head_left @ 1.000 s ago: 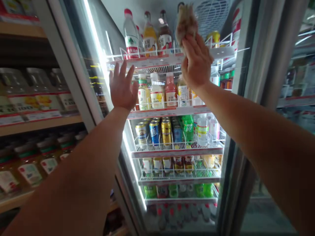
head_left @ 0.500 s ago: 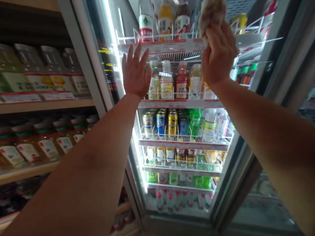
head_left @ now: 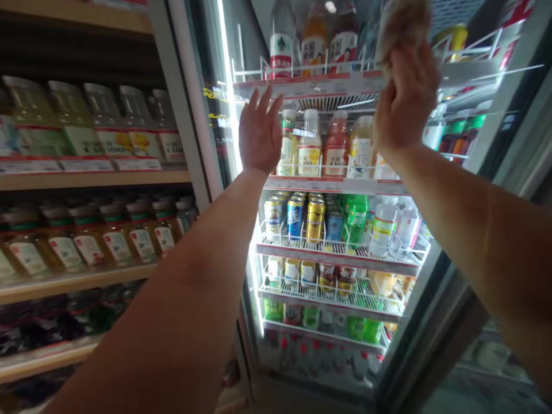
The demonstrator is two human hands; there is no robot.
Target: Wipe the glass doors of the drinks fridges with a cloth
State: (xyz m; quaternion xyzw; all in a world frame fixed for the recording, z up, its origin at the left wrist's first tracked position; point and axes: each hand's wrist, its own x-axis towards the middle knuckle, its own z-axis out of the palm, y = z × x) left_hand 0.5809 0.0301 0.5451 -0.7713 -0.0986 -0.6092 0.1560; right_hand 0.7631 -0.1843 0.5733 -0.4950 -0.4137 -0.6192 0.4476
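High on the right, my right hand (head_left: 407, 98) is closed on a crumpled, light-coloured cloth (head_left: 405, 29), which is pressed against the glass door of a lit drinks fridge. My left hand (head_left: 261, 132) lies flat towards the glass on the left side, its fingers spread and nothing in it. Behind the hands, a row of bottles stands on the second shelf, among them a red juice bottle (head_left: 336, 146). Above, a bottle with a red and green label (head_left: 282, 49) stands on the top shelf. The cloth hides part of that shelf.
Lower fridge shelves hold cans, such as a gold can (head_left: 315, 220), and a green bottle (head_left: 356, 218). On the left, a wooden shelf (head_left: 95, 179) carries several juice bottles (head_left: 116, 241). A metal door frame (head_left: 452, 310) runs down the right side.
The view has turned left, so the fridge and both hands sit further right in the picture. My right hand still grips the cloth high up; my left hand stays spread.
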